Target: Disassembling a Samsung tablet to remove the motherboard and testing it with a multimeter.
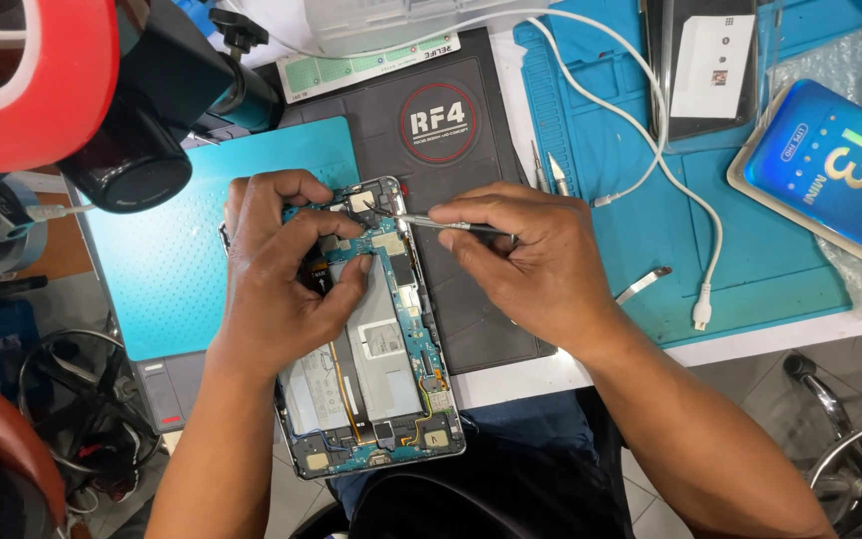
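While left hand (pixel 281 269) clasps tablet (pixel 376 369), tweezers (pixel 441 225) probe top.

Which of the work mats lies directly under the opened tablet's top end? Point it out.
The black rubber mat with the round red-ringed emblem. The opened tablet overlaps its left edge; the teal mat lies left, the blue silicone mat right.

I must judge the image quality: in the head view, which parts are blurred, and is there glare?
Head view: even light; opened tablet, left hand and right hand with the thin tool sharp; red tape roll at top left near and blurred; mild glare on the blue box.
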